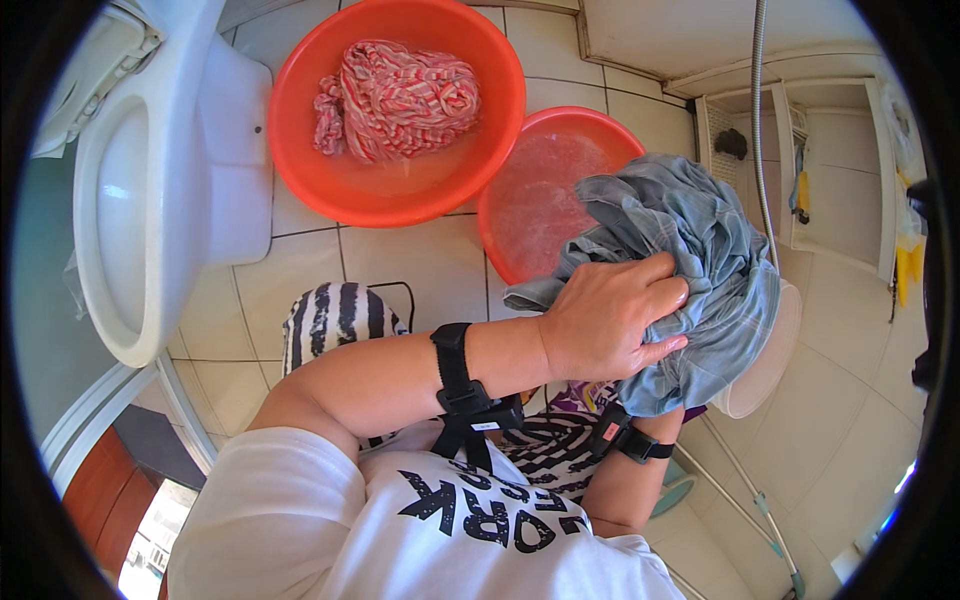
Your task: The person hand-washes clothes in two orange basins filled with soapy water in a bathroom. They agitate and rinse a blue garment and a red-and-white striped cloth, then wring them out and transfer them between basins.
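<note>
A bunched grey-blue garment (720,260), faintly checked, hangs in folds at the right, partly over a smaller orange-red basin (540,190) with cloudy water in it. My left hand (615,310) reaches across and grips the near side of the cloth, its fingers curled into the folds. From below, my right forearm (625,480) goes up behind the garment, which hides the right hand and its fingers. Farther left, a larger orange-red basin (400,212) holds a red-and-white striped cloth (410,100) lying in a heap in shallow water.
At the left stands a white toilet (150,210). A white bucket (770,360) is partly behind the garment. Beyond it are a metal shower hose (762,130) and a white shelf unit (840,160). Thin poles (745,480) lean at the lower right. Pale floor tiles (415,265) show between.
</note>
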Demonstrator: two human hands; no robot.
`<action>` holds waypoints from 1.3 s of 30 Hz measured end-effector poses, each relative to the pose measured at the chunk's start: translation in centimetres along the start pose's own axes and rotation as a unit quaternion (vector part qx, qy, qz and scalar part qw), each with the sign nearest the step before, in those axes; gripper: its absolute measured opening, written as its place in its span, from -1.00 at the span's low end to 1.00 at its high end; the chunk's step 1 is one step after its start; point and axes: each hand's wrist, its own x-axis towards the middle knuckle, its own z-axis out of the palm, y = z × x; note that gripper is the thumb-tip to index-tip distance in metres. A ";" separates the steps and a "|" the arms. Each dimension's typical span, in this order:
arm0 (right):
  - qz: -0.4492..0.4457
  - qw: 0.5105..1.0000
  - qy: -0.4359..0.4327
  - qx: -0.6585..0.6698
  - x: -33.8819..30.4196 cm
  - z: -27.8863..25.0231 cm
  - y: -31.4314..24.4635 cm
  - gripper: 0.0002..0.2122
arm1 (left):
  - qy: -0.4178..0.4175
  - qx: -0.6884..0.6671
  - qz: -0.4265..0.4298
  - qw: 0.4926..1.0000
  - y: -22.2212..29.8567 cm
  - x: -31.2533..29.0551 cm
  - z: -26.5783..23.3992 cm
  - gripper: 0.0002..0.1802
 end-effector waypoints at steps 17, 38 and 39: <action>-0.013 1.000 0.001 -0.021 -0.1 0.9 0.6 -0.50 | -0.033 0.021 0.098 0.994 1.3 1.3 -0.7 -0.60; -0.079 0.946 0.128 -0.288 5.6 1.9 1.6 -0.52 | -0.256 0.133 0.249 0.924 5.7 11.9 1.3 -0.56; -0.076 0.942 0.129 -0.300 6.1 1.8 1.7 -0.52 | -0.260 0.110 0.232 0.931 6.0 12.4 1.3 -0.52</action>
